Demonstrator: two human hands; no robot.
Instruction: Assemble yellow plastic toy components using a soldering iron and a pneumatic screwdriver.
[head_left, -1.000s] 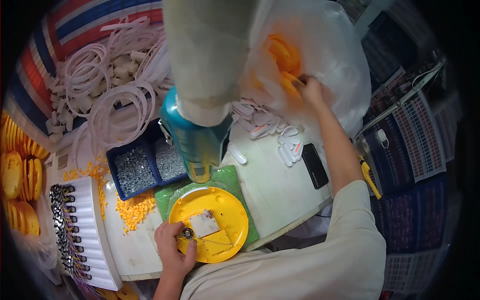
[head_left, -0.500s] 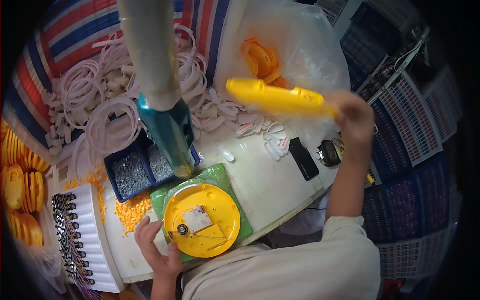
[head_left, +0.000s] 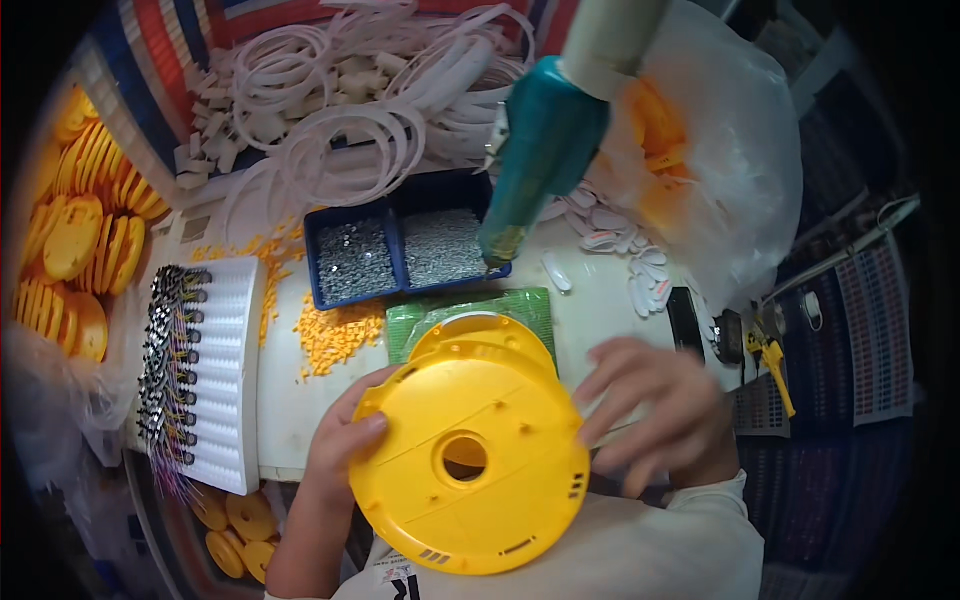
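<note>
My left hand (head_left: pixel 335 440) grips the left edge of a round yellow plastic cover (head_left: pixel 430 405), its thumb on the face. The cover has a hole in the middle, small posts and slots near the rim. It is raised and tilted towards me. Beside its right edge my right hand (head_left: pixel 660 410) is held with fingers spread, slightly blurred, and holds nothing that I can see. Behind the cover, a second yellow round housing (head_left: pixel 515 335) lies on a green wrapped pad (head_left: pixel 405 330), mostly hidden. A teal power screwdriver (head_left: pixel 550 125) hangs over the table.
A blue two-part tray (head_left: pixel 318 290) holds small metal screws. Small orange pieces (head_left: pixel 340 330) lie beside it. At left stand a white rack (head_left: pixel 225 380) of wired parts and stacked yellow discs (head_left: pixel 75 235). White tubing coils (head_left: pixel 350 150) lie behind; a plastic bag (head_left: pixel 740 150) is at right.
The yellow cover has come from the far right to in front of me, now in my left hand. My right hand has let go of it. The view has shifted.
</note>
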